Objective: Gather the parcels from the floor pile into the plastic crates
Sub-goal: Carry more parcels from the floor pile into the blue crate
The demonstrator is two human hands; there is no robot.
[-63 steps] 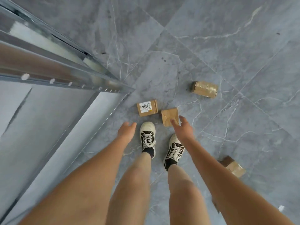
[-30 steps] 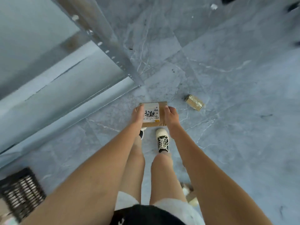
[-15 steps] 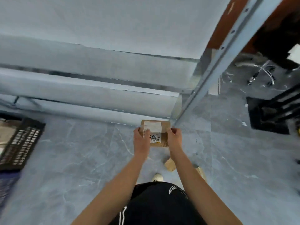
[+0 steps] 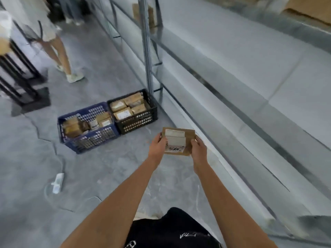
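I hold a small brown cardboard parcel [image 4: 179, 140] with white labels in front of me, above the floor. My left hand [image 4: 157, 146] grips its left edge and my right hand [image 4: 198, 149] grips its right edge. Ahead on the floor stand two plastic crates side by side. The blue crate [image 4: 89, 138] on the left holds several brown parcels. The black crate [image 4: 139, 120] on the right, next to the shelf post, is filled with several labelled parcels.
A long metal shelving rack [image 4: 232, 83] runs along my right side. Another person [image 4: 59, 51] stands at the far left beside a black frame [image 4: 21, 81]. A white power strip [image 4: 57, 182] with its cable lies on the grey floor at left.
I picked the labelled parcel up off the floor with both hands, straightened and turned left. The crates have come into view ahead; the loose parcels by my feet are out of view.
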